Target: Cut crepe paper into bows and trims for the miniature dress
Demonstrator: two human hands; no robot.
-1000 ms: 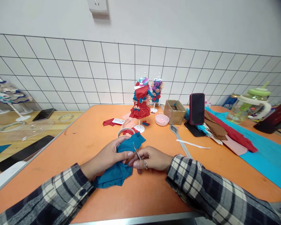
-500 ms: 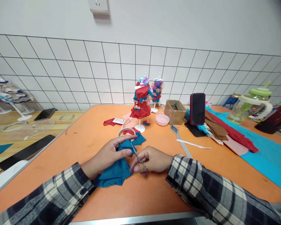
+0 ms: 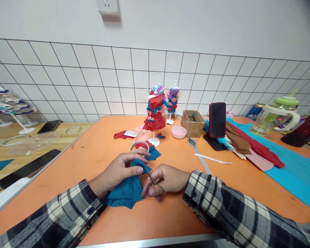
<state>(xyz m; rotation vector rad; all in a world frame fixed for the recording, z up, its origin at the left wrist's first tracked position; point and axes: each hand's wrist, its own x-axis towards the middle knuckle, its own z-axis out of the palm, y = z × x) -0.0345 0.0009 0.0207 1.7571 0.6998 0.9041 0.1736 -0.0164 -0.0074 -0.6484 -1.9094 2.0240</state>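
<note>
My right hand (image 3: 169, 178) is closed around the handles of small metal scissors (image 3: 153, 180), whose blades point up and left. The tips meet a small fold of blue fabric (image 3: 142, 164) beside my left thumb. My left hand (image 3: 122, 168) holds this fold between thumb and fingers, partly hidden behind them. Below and under the left hand, a larger crumpled piece of blue cloth (image 3: 127, 194) spreads on the orange table (image 3: 167, 217). Just beyond my left fingers stands a roll of tape (image 3: 139, 142), with red and blue scraps around it.
A small dress form in a red ruffled dress (image 3: 155, 113) stands ahead, another form (image 3: 173, 100) behind it. Farther right are a pink bowl (image 3: 178, 132), cardboard box (image 3: 193, 123), upright phone (image 3: 217, 120), fabric strips (image 3: 263, 151) and a green-lidded bottle (image 3: 274, 115).
The scissors have tilted a little and their tips now lie against the blue fold. My left hand has shifted slightly left and down. The larger cloth has moved slightly with it.
</note>
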